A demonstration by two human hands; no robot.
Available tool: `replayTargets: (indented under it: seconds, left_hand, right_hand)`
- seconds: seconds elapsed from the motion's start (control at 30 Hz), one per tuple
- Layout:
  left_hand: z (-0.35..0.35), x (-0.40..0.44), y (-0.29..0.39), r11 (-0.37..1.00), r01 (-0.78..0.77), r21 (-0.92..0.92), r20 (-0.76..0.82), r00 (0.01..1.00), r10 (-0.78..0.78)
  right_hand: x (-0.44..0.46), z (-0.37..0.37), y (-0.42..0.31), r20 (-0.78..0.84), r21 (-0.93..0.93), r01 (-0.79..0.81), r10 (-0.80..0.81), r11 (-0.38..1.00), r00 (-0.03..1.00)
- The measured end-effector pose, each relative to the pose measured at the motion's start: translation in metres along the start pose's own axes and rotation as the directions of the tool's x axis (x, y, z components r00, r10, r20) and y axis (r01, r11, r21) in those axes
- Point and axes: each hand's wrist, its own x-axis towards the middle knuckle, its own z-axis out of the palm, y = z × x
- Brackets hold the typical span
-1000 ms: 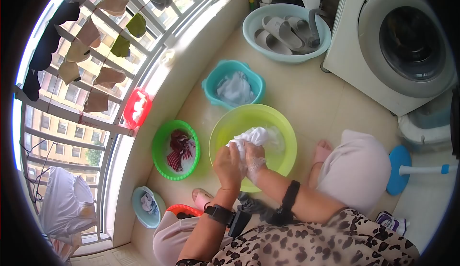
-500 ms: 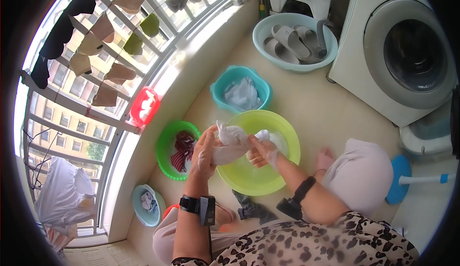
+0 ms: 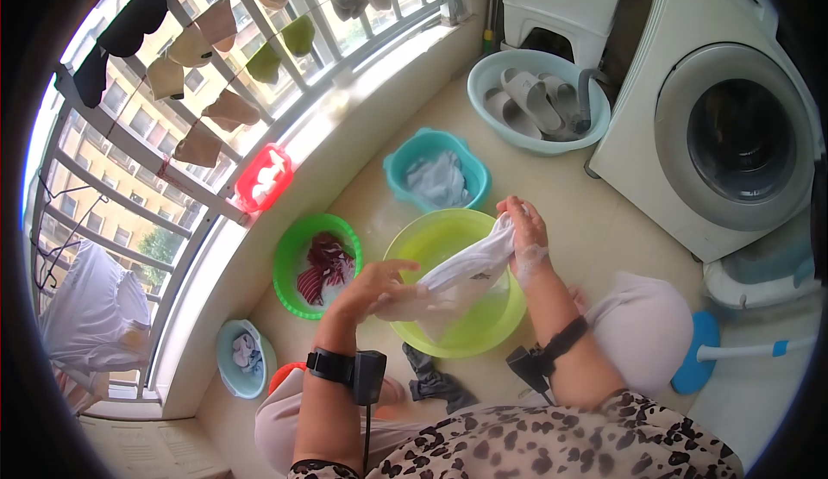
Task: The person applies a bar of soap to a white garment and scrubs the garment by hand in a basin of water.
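A white garment (image 3: 470, 274) with a small dark mark is stretched between my hands above the yellow-green basin (image 3: 405, 246); its exact kind I cannot make out. My right hand (image 3: 524, 233) grips its upper end, over the basin's right rim, with suds on the wrist. At the lower left end, my left hand (image 3: 375, 292) holds the cloth, one finger pointing out along it. Part of the garment hangs down into the basin, where some water shows.
Around me stand a green basin (image 3: 280, 285) with red striped cloth, a teal basin (image 3: 397, 190) with pale cloth, and a small blue basin (image 3: 226, 367). Dark cloth (image 3: 431, 384) lies on the floor. A basin of slippers (image 3: 530, 100) stands near the washing machine (image 3: 630, 164).
The garment, bunched up between my hands before, is now spread out. My right hand has moved up and right, my left slightly lower. The view has shifted a little.
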Motion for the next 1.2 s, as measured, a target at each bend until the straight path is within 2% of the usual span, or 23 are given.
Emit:
replayTargets:
  seconds: [0.07, 0.13, 0.17, 0.23, 0.3, 0.33, 0.43, 0.47, 0.57, 0.6, 0.63, 0.7, 0.77, 0.8, 0.83, 0.87, 0.93, 0.97, 1.03, 1.07, 1.13, 1.17, 1.2]
  left_hand:
    - [0.002, -0.001, -0.003, 0.973, 0.088, 0.214, 0.066, 0.992, -0.105]
    - [0.004, 0.003, -0.012, 0.994, 0.009, -0.11, -0.032, 0.999, -0.013]
    - [0.005, 0.003, -0.015, 0.963, -0.042, -0.267, -0.091, 0.996, 0.018]
    - [0.008, 0.004, -0.015, 0.802, -0.17, -0.573, -0.226, 0.973, 0.044]
    - [0.004, 0.003, -0.013, 0.614, -0.228, -0.756, -0.267, 0.963, 0.029]
    - [0.0, 0.007, -0.011, 0.6, -0.198, -0.775, -0.253, 0.967, -0.008]
    - [0.01, 0.011, 0.002, 0.606, -0.259, -0.752, -0.311, 0.95, 0.02]
    - [0.013, 0.009, 0.011, 0.622, -0.253, -0.741, -0.31, 0.951, 0.017]
    - [0.022, 0.023, 0.002, 0.676, -0.287, -0.678, -0.346, 0.937, 0.051]
    - [0.033, 0.026, 0.004, 0.673, -0.311, -0.671, -0.398, 0.917, 0.027]
    - [0.048, 0.024, 0.011, 0.756, -0.372, -0.539, -0.48, 0.873, 0.087]
    - [0.096, 0.02, 0.021, 0.877, -0.479, -0.035, -0.498, 0.769, 0.4]
    - [0.115, 0.014, 0.028, 0.715, -0.468, 0.518, -0.421, 0.589, 0.69]
    - [0.122, 0.012, 0.027, 0.546, -0.396, 0.738, -0.316, 0.511, 0.799]
    - [0.105, 0.026, 0.021, 0.763, -0.273, 0.586, -0.506, 0.612, 0.607]
    - [0.104, 0.03, 0.017, 0.764, -0.218, 0.607, -0.537, 0.597, 0.597]
    - [0.098, 0.033, 0.012, 0.759, -0.093, 0.645, -0.606, 0.542, 0.582]
    - [0.105, 0.03, 0.015, 0.732, -0.264, 0.628, -0.571, 0.483, 0.664]
    - [0.132, 0.012, 0.026, 0.631, -0.461, 0.623, -0.425, 0.478, 0.769]
    - [0.132, 0.015, 0.025, 0.621, -0.468, 0.629, -0.445, 0.437, 0.781]
    - [0.099, 0.035, 0.001, 0.805, -0.272, 0.527, -0.598, 0.554, 0.578]
    - [0.113, 0.051, -0.017, 0.833, -0.206, 0.513, -0.699, 0.463, 0.545]
    - [0.127, 0.068, -0.034, 0.864, -0.145, 0.482, -0.788, 0.36, 0.5]
  right_hand:
    - [0.003, -0.002, -0.012, -0.034, -0.14, 0.07, -0.075, 0.988, 0.997]
    - [0.004, -0.001, -0.017, -0.013, -0.269, 0.09, -0.097, 0.959, 0.995]
    - [0.001, 0.0, -0.02, 0.015, -0.296, 0.029, -0.026, 0.955, 1.0]
    - [-0.007, 0.004, -0.023, 0.07, -0.35, -0.088, 0.12, 0.932, 0.99]
    - [-0.013, 0.0, -0.023, 0.303, -0.411, -0.144, 0.284, 0.9, 0.91]
    - [-0.015, -0.004, -0.023, 0.405, -0.447, -0.165, 0.363, 0.879, 0.839]
    - [-0.014, -0.009, -0.013, 0.46, -0.402, -0.187, 0.374, 0.896, 0.805]
    - [-0.012, -0.006, -0.005, 0.416, -0.281, -0.164, 0.274, 0.946, 0.867]
    - [-0.012, 0.012, 0.003, 0.261, 0.122, -0.139, 0.103, 0.983, 0.96]
    - [-0.006, 0.012, 0.02, 0.13, 0.154, -0.131, 0.112, 0.979, 0.985]
    - [-0.003, 0.009, 0.032, 0.159, 0.162, -0.156, 0.131, 0.974, 0.979]
    - [0.0, -0.001, 0.053, 0.215, 0.173, -0.215, 0.176, 0.961, 0.961]
    - [0.003, -0.008, 0.068, 0.612, 0.316, -0.593, 0.319, 0.74, 0.724]
    - [-0.018, 0.0, 0.084, 0.47, 0.419, -0.503, 0.293, 0.756, 0.833]
    - [-0.052, 0.033, 0.086, 0.314, 0.503, -0.394, 0.262, 0.769, 0.912]
    - [-0.07, 0.056, 0.084, -0.025, 0.234, -0.427, 0.445, 0.873, 0.895]
    - [-0.06, 0.027, 0.118, 0.341, 0.161, -0.479, 0.407, 0.863, 0.848]
    - [-0.048, 0.01, 0.128, 0.558, 0.456, -0.546, 0.252, 0.703, 0.791]
    - [-0.034, -0.004, 0.133, 0.669, 0.481, -0.612, 0.188, 0.628, 0.719]
    - [-0.032, -0.011, 0.139, 0.714, 0.493, -0.646, 0.154, 0.583, 0.683]
    - [-0.045, 0.006, 0.136, 0.416, 0.4, -0.551, 0.391, 0.732, 0.821]
    - [-0.078, 0.053, 0.087, -0.103, 0.08, -0.519, 0.525, 0.851, 0.845]
    - [-0.08, 0.058, 0.082, -0.105, 0.09, -0.541, 0.548, 0.836, 0.83]
